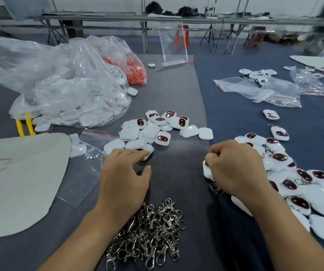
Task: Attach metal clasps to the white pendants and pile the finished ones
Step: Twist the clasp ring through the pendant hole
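Observation:
A heap of loose white pendants (pixel 157 128), some showing dark red-rimmed faces, lies at the table's middle. My left hand (pixel 125 173) reaches to its near edge, fingertips touching one white pendant (pixel 147 151). My right hand (pixel 235 167) grips a white pendant (pixel 207 171) with a metal clasp (pixel 215 187) hanging below it. Beside that hand, to the right, spreads the pile of finished pendants (pixel 303 184) with clasps. A heap of metal clasps (pixel 149 233) lies near me between my forearms.
A big clear plastic bag (pixel 59 90) of white pendants and a bag of red parts (pixel 135 71) stand at the left. A beige sheet (pixel 20 182) lies near left; zip bags (pixel 264 90) and stray pendants lie far right. An acrylic stand (pixel 174 45) is behind.

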`<state>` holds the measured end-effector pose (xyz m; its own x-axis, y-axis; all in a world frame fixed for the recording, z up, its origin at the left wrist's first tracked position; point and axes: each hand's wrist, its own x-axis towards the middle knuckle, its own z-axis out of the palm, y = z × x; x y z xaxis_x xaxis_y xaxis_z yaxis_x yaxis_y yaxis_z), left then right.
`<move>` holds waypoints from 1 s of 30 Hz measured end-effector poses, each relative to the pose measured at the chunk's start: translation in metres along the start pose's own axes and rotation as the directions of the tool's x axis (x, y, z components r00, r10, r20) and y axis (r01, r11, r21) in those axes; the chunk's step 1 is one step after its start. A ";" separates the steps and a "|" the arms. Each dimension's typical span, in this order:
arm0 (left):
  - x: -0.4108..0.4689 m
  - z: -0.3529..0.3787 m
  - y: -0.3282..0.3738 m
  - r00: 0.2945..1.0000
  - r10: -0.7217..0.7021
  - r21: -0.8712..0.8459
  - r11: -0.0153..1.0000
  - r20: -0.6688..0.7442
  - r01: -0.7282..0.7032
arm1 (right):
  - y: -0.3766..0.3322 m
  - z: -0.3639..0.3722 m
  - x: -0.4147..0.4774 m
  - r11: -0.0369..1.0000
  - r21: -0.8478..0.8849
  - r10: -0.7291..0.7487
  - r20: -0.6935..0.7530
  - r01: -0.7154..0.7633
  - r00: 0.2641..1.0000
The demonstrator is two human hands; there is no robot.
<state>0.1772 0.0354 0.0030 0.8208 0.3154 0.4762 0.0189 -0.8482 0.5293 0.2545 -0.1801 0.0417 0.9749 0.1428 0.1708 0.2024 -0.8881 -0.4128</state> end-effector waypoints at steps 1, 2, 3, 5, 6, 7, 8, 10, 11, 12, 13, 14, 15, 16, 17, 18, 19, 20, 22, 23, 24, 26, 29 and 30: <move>0.000 0.002 -0.003 1.000 0.002 0.031 1.000 0.006 -0.003 | 0.002 0.000 0.001 0.996 -0.087 -0.017 0.014 0.018 1.000; 0.002 0.003 -0.006 1.000 -0.002 0.052 0.999 0.025 0.001 | 0.003 -0.001 0.002 0.987 -0.155 -0.030 0.021 0.033 0.999; 0.002 0.004 -0.008 0.999 -0.009 0.067 0.998 0.052 0.006 | 0.002 -0.002 0.002 0.978 -0.205 -0.037 0.013 0.039 0.999; 0.003 0.006 -0.009 0.994 -0.008 0.097 0.995 0.107 -0.002 | -0.005 -0.003 -0.001 0.957 -0.284 -0.061 -0.028 0.051 0.998; 0.003 0.006 -0.008 0.992 0.008 0.110 0.994 0.126 -0.022 | -0.010 -0.001 -0.004 0.946 -0.318 -0.084 -0.042 0.067 0.996; 0.003 0.006 -0.007 0.990 0.024 0.115 0.993 0.142 -0.041 | -0.016 0.003 -0.009 0.936 -0.337 -0.120 -0.042 0.099 0.992; 0.003 0.006 -0.007 0.987 0.031 0.114 0.992 0.159 -0.049 | -0.023 0.008 -0.014 0.931 -0.332 -0.168 -0.028 0.149 0.985; 0.004 0.005 -0.007 0.980 0.020 0.111 0.993 0.196 -0.042 | -0.039 0.019 -0.027 0.927 -0.250 -0.276 0.055 0.281 0.960; 0.004 0.003 -0.007 0.977 0.014 0.102 0.994 0.212 -0.036 | -0.046 0.024 -0.032 0.921 -0.189 -0.326 0.110 0.342 0.939; 0.005 0.002 -0.008 0.975 0.008 0.086 0.996 0.221 -0.028 | -0.051 0.030 -0.036 0.911 -0.127 -0.371 0.161 0.392 0.914; 0.006 0.001 -0.009 0.976 0.011 0.073 0.997 0.216 -0.028 | -0.055 0.035 -0.039 0.902 -0.062 -0.407 0.199 0.426 0.891; 0.006 -0.001 -0.008 0.980 0.022 0.070 0.997 0.195 -0.036 | -0.058 0.039 -0.040 0.897 0.009 -0.433 0.222 0.442 0.873; 0.006 -0.003 -0.007 0.986 0.040 0.074 0.996 0.164 -0.052 | -0.059 0.042 -0.041 0.893 0.083 -0.449 0.232 0.443 0.863; 0.005 -0.004 -0.007 0.989 0.058 0.073 0.995 0.136 -0.068 | -0.059 0.045 -0.041 0.892 0.148 -0.451 0.232 0.427 0.862; 0.005 -0.005 -0.006 0.991 0.062 0.065 0.995 0.117 -0.070 | -0.058 0.046 -0.041 0.895 0.204 -0.436 0.219 0.396 0.873; 0.004 -0.006 -0.004 0.993 0.049 0.057 0.997 0.108 -0.055 | -0.056 0.047 -0.041 0.900 0.250 -0.408 0.190 0.358 0.893; 0.004 -0.006 -0.003 0.994 0.032 0.052 0.998 0.106 -0.037 | -0.054 0.047 -0.040 0.903 0.287 -0.374 0.154 0.320 0.915; 0.003 -0.006 -0.003 0.995 0.029 0.039 0.999 0.095 -0.033 | -0.053 0.048 -0.040 0.905 0.317 -0.338 0.130 0.284 0.932; 0.002 -0.007 -0.001 0.995 0.053 -0.038 0.998 0.080 -0.050 | -0.050 0.049 -0.037 0.900 0.379 -0.284 0.136 0.215 0.949; 0.001 -0.008 0.001 0.993 0.067 -0.109 0.992 0.093 -0.057 | -0.049 0.050 -0.036 0.889 0.416 -0.272 0.147 0.190 0.951; 0.000 -0.008 0.002 0.991 0.070 -0.208 0.977 0.112 -0.045 | -0.048 0.050 -0.035 0.879 0.441 -0.270 0.146 0.181 0.952; -0.001 -0.007 0.005 0.987 0.010 -0.413 0.909 0.160 0.057 | -0.046 0.049 -0.032 0.861 0.472 -0.273 0.117 0.189 0.955; 0.002 -0.007 0.009 0.986 -0.092 -0.532 0.833 0.140 0.153 | -0.044 0.049 -0.032 0.762 0.632 -0.257 0.095 0.141 0.962; 0.002 -0.008 0.009 0.986 -0.126 -0.521 0.837 0.111 0.166 | -0.044 0.050 -0.032 0.731 0.672 -0.231 0.085 0.115 0.969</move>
<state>0.1749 0.0317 0.0143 0.8700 0.3707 0.3250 -0.1458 -0.4363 0.8879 0.2194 -0.1234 0.0096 0.9060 0.3807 0.1847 0.3227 -0.3391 -0.8837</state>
